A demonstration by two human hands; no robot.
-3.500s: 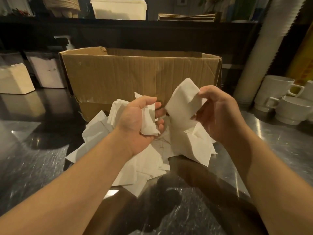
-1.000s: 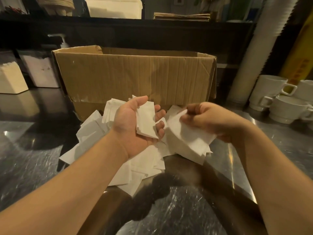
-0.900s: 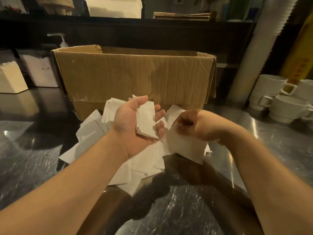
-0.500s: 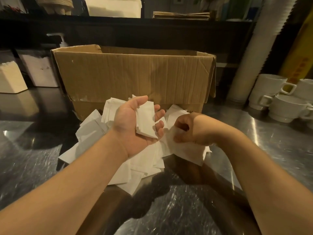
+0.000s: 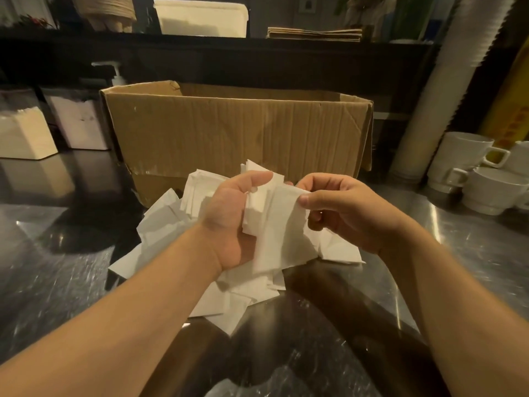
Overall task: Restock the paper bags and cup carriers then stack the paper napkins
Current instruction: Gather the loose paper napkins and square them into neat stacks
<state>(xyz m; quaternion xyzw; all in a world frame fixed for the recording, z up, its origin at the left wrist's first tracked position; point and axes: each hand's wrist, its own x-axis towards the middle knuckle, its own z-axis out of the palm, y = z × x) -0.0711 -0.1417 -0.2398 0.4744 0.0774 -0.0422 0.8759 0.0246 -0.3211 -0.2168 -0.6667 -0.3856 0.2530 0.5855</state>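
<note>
A loose heap of white paper napkins (image 5: 163,224) lies on the shiny steel counter (image 5: 57,276), right in front of a brown cardboard box (image 5: 234,130). My left hand (image 5: 229,219) grips a small bundle of napkins (image 5: 256,207) above the heap, thumb on top. My right hand (image 5: 343,213) pinches one napkin (image 5: 280,236) between thumb and forefinger and holds it against that bundle. The napkin hangs down over the heap. On the dark shelf at the back lies a flat stack of brown paper bags (image 5: 315,34).
White cups (image 5: 463,161) stand stacked at the right, beside a tall sleeve of white cups (image 5: 446,81). At the left are two white napkin holders (image 5: 23,136) and a pump bottle (image 5: 116,74). A white tub (image 5: 203,20) sits on the back shelf.
My right hand went down into the heap, closed on a napkin and lifted it up to the bundle in my left hand. My left hand kept its hold.
</note>
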